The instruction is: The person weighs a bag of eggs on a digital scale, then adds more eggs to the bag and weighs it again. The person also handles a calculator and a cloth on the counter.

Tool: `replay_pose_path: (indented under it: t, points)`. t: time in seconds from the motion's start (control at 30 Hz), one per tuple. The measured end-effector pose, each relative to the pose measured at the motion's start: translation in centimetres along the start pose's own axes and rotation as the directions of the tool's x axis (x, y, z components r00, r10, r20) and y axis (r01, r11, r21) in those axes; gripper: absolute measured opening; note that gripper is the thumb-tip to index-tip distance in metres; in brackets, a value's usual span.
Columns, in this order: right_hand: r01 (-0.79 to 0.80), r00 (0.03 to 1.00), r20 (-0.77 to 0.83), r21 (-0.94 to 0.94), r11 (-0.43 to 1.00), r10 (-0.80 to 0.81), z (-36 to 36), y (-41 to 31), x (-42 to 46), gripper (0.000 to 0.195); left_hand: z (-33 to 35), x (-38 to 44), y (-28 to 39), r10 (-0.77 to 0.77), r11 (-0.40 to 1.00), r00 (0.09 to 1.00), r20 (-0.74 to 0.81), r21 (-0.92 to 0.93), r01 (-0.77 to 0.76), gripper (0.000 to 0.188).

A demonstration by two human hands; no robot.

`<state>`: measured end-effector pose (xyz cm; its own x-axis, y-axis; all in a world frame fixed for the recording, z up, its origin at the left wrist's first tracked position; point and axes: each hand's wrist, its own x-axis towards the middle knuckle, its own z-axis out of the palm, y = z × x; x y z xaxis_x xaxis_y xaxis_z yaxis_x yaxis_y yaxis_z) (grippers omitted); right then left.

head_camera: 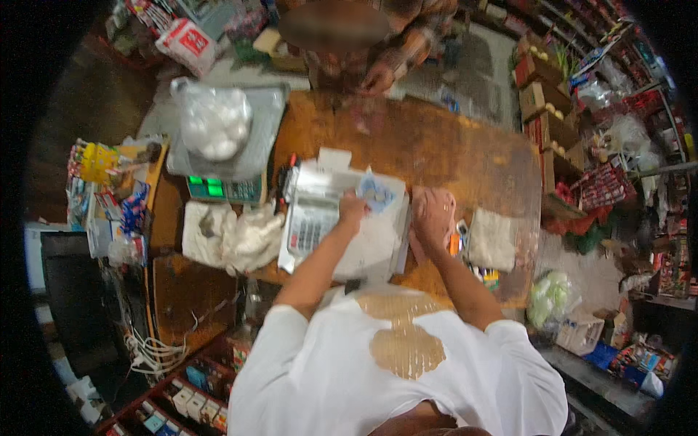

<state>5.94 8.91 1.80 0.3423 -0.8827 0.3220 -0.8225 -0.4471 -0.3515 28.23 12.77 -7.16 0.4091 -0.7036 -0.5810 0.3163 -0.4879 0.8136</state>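
On the wooden counter, my left hand (pixel 354 210) pinches the edge of a blue paper note (pixel 377 193), probably a banknote. Beneath it lies a white sheet or folder (pixel 368 245). A white calculator (pixel 309 226) sits to the left of this hand, partly under the forearm. My right hand (pixel 432 215) is beside the sheet's right edge, over a pinkish item; blur hides whether its fingers grip it. Right of that hand are a small orange item (pixel 454 245) and a folded off-white cloth (pixel 492 240).
A digital scale (pixel 227 188) bears a clear plastic bag of white round items (pixel 215 122). Crumpled off-white bags or cloths (pixel 234 234) lie below it. Another person's hand (pixel 377 80) is at the counter's far edge. Cardboard boxes (pixel 537 103) line the right side.
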Motion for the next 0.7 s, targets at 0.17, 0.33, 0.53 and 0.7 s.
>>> replay_pose_path:
  t: [0.17,0.33,0.53,0.7]
  points:
    - [0.004,0.985,-0.173,0.003,1.0,-0.003,1.6,1.2,-0.5,0.024,0.3,0.4,-0.3,-0.057,0.975,0.993,0.102,-0.209,0.077,0.025]
    - [-0.065,0.984,-0.161,0.091,0.994,0.079,2.1,1.6,-1.1,0.03,0.5,-3.3,1.8,0.029,0.941,0.971,0.237,-0.334,0.053,0.022]
    - [-0.038,0.968,-0.219,0.353,0.935,0.122,0.9,1.0,-0.5,0.03,-1.1,-6.0,2.5,-0.039,0.948,0.979,0.202,-0.302,0.101,0.026]
    - [-0.659,0.73,0.646,0.752,-0.019,0.225,2.2,-1.5,0.9,0.044,-1.3,-9.5,5.2,-0.025,0.988,0.985,0.173,-0.148,0.051,0.03]
